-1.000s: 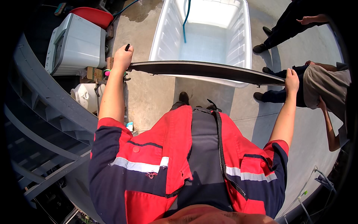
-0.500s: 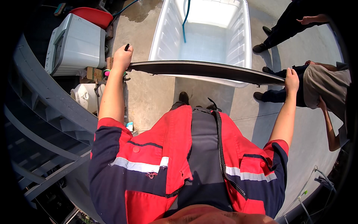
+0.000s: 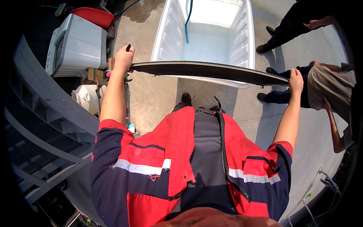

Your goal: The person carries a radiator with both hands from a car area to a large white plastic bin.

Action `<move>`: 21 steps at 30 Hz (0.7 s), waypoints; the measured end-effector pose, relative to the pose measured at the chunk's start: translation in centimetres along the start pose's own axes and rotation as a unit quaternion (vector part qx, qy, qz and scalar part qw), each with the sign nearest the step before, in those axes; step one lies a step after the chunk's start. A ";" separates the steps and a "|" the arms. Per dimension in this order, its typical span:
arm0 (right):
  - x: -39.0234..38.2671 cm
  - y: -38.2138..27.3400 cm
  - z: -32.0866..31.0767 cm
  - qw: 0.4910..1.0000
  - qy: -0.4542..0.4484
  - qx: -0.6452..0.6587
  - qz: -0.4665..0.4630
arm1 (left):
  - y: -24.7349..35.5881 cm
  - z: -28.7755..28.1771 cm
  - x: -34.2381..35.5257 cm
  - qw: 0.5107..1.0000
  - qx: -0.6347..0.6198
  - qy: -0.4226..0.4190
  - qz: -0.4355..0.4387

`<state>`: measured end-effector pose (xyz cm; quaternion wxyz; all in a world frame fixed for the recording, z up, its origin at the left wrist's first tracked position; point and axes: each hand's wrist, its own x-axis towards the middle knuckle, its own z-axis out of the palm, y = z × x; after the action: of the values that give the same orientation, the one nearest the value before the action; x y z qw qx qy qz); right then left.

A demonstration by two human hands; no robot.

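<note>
A long, thin black panel, seen almost edge-on, spans the space before me. My left hand is closed at its left end, and a small black piece sticks up out of that fist. At the other end my right hand grips the panel's edge, with the fingers mostly hidden behind it. Beyond the panel stands a large white plastic tub with water in it. The panel crosses in front of the tub's near rim. A teal hose hangs down into the tub.
To the left are a white washing machine, a red basin, a white plastic drum and a curved grey metal staircase. On the right a person in a brown shirt and another in dark trousers stand on the concrete.
The panel and both my hands stay in the same place. At the upper right, the hand of the person in dark trousers has shifted slightly.
</note>
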<state>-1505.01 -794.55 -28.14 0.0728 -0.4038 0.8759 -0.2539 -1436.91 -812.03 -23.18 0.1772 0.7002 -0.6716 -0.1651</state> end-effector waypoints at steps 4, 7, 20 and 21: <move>0.1 0.0 0.0 1.000 -0.006 0.005 0.005 | 0.0 0.0 0.0 1.000 0.004 0.005 0.007; 0.0 0.1 0.1 1.000 -0.003 0.002 -0.005 | 0.3 -0.2 -0.1 1.000 0.012 -0.001 0.011; 0.2 0.6 0.1 1.000 -0.010 -0.004 -0.005 | 0.0 0.2 -0.1 1.000 -0.002 0.014 0.013; 0.0 0.2 0.1 1.000 -0.009 -0.002 -0.001 | 0.0 0.1 -0.1 1.000 -0.008 0.006 0.006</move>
<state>-1505.14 -794.46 -28.30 0.0797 -0.4075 0.8752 -0.2483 -1436.92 -811.96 -23.30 0.1879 0.6955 -0.6736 -0.1651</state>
